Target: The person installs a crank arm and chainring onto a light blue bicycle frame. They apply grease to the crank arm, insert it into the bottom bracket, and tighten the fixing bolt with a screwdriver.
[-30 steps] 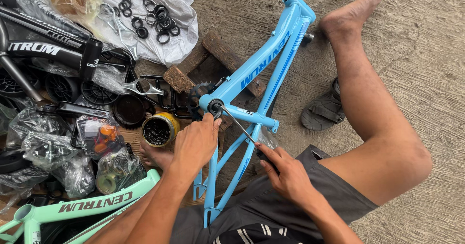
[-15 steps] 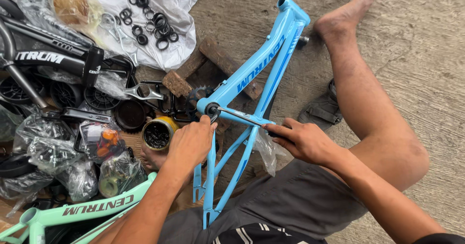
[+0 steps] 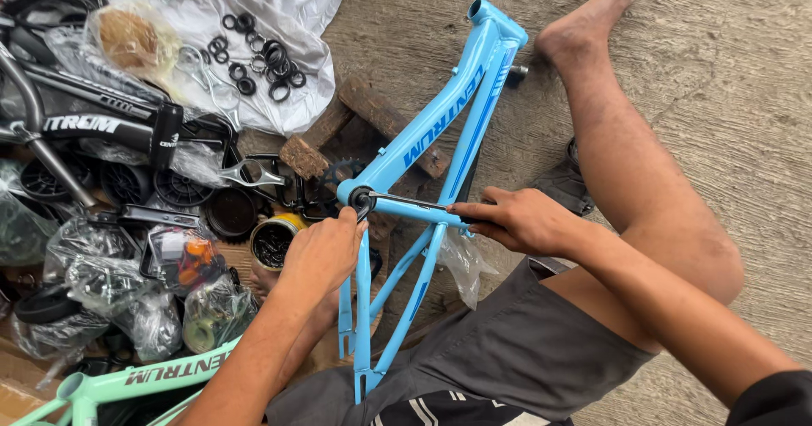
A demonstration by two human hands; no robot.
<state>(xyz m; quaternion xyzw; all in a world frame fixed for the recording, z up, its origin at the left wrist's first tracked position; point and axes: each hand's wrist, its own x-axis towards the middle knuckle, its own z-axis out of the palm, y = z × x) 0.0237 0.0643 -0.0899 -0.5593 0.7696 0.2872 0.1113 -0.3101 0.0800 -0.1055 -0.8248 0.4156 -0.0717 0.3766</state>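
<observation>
Gripping wrench [image 3: 406,201] handle, right hand [image 3: 520,220]; left hand [image 3: 326,252] clasping blue frame [image 3: 440,130], fingertips hidden.

Glossy painted metal frame [image 3: 440,130], rough concrete floor [image 3: 727,104], crinkled plastic sheet [image 3: 288,3]

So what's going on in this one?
A person sits on a concrete floor with a light blue bike frame lying across their lap. The left hand steadies the frame at its bottom bracket shell, while the right hand grips the handle of a long wrench seated in that shell. Bagged parts, black rings and a mint green frame lie alongside.
</observation>
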